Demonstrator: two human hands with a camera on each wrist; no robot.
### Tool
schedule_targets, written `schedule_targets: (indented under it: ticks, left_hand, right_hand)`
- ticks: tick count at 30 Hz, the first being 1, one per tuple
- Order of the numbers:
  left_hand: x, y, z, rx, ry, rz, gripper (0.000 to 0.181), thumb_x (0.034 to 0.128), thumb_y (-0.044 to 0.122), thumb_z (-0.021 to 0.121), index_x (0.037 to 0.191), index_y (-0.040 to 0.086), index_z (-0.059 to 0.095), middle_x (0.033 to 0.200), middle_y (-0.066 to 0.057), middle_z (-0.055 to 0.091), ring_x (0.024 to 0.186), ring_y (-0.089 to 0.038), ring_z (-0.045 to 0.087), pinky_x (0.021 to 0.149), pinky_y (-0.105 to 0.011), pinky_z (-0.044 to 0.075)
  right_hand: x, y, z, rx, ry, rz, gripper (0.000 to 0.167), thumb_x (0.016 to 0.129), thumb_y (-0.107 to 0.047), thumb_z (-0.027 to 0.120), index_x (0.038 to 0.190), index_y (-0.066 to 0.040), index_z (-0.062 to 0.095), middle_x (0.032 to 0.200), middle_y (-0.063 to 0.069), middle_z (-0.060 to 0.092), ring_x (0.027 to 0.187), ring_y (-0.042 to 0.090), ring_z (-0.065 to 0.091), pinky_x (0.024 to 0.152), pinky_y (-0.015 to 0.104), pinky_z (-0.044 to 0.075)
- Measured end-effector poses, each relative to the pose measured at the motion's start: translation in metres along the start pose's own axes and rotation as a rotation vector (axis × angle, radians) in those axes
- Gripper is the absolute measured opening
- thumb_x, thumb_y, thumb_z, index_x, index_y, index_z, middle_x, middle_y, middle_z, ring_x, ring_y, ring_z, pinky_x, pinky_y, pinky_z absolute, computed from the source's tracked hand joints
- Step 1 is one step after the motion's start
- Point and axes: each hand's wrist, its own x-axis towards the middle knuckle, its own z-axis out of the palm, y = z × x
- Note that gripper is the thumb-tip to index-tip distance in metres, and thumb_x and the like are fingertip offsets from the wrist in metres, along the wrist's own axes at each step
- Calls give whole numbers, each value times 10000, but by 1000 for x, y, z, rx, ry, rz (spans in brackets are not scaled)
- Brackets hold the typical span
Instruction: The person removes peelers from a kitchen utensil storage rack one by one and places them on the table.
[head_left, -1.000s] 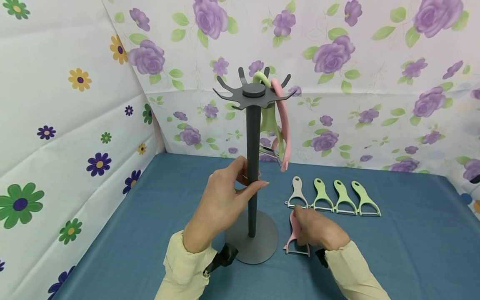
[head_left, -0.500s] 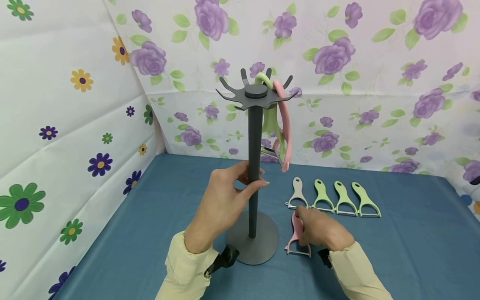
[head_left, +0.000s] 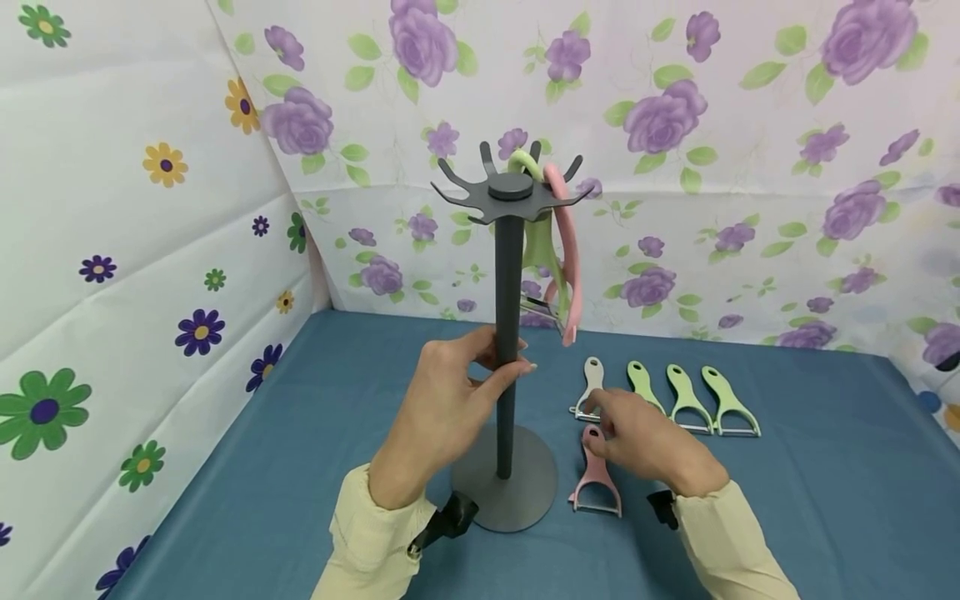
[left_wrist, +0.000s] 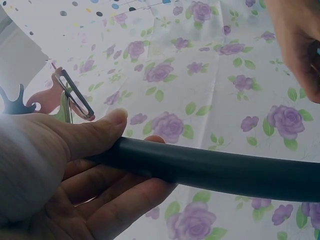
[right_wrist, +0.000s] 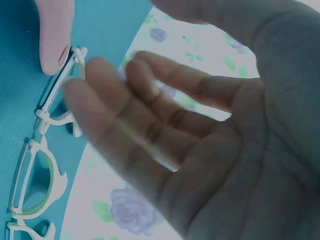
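My left hand [head_left: 442, 408] grips the dark post [head_left: 508, 333] of an upright rack with a ring of hooks. In the left wrist view, thumb and fingers wrap round that post [left_wrist: 225, 170]. A green peeler [head_left: 537, 237] and a pink peeler [head_left: 570, 250] hang from the rack's back right hooks. On the table lies another pink peeler [head_left: 595, 473], its handle toward the back. My right hand [head_left: 652, 433] hovers just behind and right of this peeler, fingers loosely extended and holding nothing. In the right wrist view, the peeler's handle [right_wrist: 56, 35] stands apart from the fingers.
Behind my right hand lies a row of peelers: one white [head_left: 593, 375] and several green [head_left: 682, 387], partly hidden by the hand. The rack's round base [head_left: 517, 500] rests on the blue cloth [head_left: 300, 500]. Flowered sheets [head_left: 675, 250] hang behind and at left.
My right hand has lifted off the pink peeler on the table and shifted back and right, uncovering its handle. That peeler lies in nearly the same place. My left hand still holds the post.
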Motion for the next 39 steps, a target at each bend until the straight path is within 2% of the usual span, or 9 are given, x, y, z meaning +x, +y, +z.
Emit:
schedule_targets:
  ticks: [3, 5, 11, 18, 25, 34, 39]
  left_hand:
    - [0, 0, 0, 4, 0, -6, 118, 959, 202, 727, 1054, 133, 726, 848, 26, 739, 787, -38, 683, 585, -225, 587]
    - [0, 0, 0, 9, -1, -8, 119, 958, 207, 729, 1050, 132, 725, 841, 28, 736, 780, -35, 679, 576, -228, 584]
    - [0, 0, 1, 16, -6, -12, 123, 957, 216, 730, 1046, 131, 724, 838, 26, 734, 777, -37, 676, 574, -224, 583]
    - [0, -1, 1, 18, -2, -14, 124, 951, 210, 737, 1043, 128, 725, 841, 2, 744, 769, -50, 685, 584, -215, 585]
    - [0, -1, 1, 9, -11, -12, 129, 957, 212, 729, 1055, 128, 723, 847, 16, 744, 714, -111, 688, 536, -238, 565]
    - [0, -1, 1, 5, -17, -9, 133, 960, 218, 726, 1056, 126, 723, 849, 13, 744, 724, -130, 699, 540, -241, 565]
    - [0, -1, 0, 11, -16, -11, 128, 958, 217, 730, 1052, 130, 726, 844, 9, 745, 705, -138, 693, 519, -244, 552]
  right_hand:
    - [0, 0, -2, 7, 81, -26, 213, 947, -171, 719, 1129, -67, 679, 883, 40, 601, 674, 107, 502, 600, 268, 434]
    - [0, -1, -3, 11, 145, -37, 161, 950, -176, 720, 1086, -94, 694, 926, 41, 619, 721, 101, 521, 641, 282, 461]
    - [-2, -3, -7, 18, 311, -64, 87, 963, -186, 720, 1026, -126, 718, 919, 10, 638, 809, 109, 604, 737, 349, 566]
    - [-1, -8, -15, 66, 454, -118, 157, 998, -218, 683, 1107, -109, 712, 1014, 34, 677, 897, 177, 686, 815, 441, 622]
    - [-1, -16, -25, 134, 636, -233, 152, 1020, -237, 652, 1113, -132, 710, 1021, -4, 688, 917, 135, 687, 818, 402, 629]
    - [-1, -30, -40, 199, 727, -278, 234, 1028, -233, 638, 1203, -88, 695, 1117, 58, 721, 1007, 197, 706, 878, 466, 615]
    - [-3, -40, -51, 232, 767, -300, 246, 1031, -212, 629, 1219, -67, 693, 1179, 78, 714, 1072, 209, 691, 916, 453, 602]
